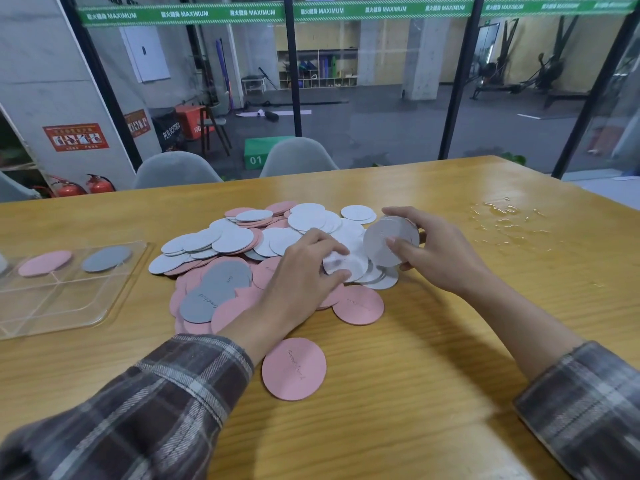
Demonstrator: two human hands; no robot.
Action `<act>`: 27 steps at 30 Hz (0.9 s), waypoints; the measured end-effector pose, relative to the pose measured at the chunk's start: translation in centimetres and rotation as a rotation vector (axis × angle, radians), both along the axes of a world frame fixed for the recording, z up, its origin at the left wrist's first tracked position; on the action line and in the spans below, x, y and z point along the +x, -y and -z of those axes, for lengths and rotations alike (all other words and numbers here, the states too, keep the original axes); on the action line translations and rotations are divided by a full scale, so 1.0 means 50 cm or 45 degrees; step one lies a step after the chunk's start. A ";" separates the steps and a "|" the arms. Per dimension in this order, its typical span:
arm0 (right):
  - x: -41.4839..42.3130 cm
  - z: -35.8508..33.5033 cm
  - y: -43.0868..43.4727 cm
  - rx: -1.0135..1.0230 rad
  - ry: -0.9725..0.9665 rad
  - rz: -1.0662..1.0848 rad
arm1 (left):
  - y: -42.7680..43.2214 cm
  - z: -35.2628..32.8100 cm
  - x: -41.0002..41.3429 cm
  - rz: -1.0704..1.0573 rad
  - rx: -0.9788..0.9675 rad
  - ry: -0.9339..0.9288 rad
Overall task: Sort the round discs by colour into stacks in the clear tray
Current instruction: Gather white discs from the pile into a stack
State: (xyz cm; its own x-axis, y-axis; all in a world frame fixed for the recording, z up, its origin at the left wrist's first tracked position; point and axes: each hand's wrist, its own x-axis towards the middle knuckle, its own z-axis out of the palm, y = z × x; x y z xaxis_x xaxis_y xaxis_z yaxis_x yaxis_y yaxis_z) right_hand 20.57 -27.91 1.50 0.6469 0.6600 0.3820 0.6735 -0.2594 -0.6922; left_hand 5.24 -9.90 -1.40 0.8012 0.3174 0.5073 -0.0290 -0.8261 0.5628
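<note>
A heap of round discs (242, 244) in pink, grey and white lies in the middle of the wooden table (415, 375). My right hand (436, 251) grips a tilted stack of white discs (389, 241) above the heap's right side. My left hand (304, 271) pinches a white disc (346, 265) lying on the heap, thumb and fingers at its edge. The clear tray (52, 306) stands at the left; a pink disc (45, 263) and a grey disc (106, 258) lie in its two far compartments. One pink disc (294, 368) lies alone near me.
Two grey chairs (298, 157) stand at the table's far edge before a glass wall. Crumpled clear plastic film (505, 216) lies at the far right of the table.
</note>
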 end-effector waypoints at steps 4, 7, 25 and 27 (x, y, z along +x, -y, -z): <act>-0.003 0.001 -0.003 0.011 -0.062 -0.006 | 0.008 -0.014 -0.003 -0.045 -0.242 0.072; -0.009 -0.001 -0.005 0.014 -0.079 -0.040 | 0.004 -0.023 -0.004 -0.025 -0.487 0.079; -0.023 -0.002 -0.017 0.030 -0.257 -0.250 | 0.017 -0.023 0.003 0.011 -0.550 0.164; -0.021 -0.001 -0.017 0.006 -0.241 -0.275 | 0.020 -0.023 0.006 -0.014 -0.541 0.190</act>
State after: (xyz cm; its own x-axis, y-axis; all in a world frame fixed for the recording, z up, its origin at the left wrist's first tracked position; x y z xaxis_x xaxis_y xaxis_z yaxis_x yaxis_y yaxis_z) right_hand 19.50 -27.05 1.57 0.5519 0.7885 0.2713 0.5712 -0.1205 -0.8119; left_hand 5.56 -10.90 -0.25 0.7245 0.5308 0.4398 -0.1284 -0.5230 0.8426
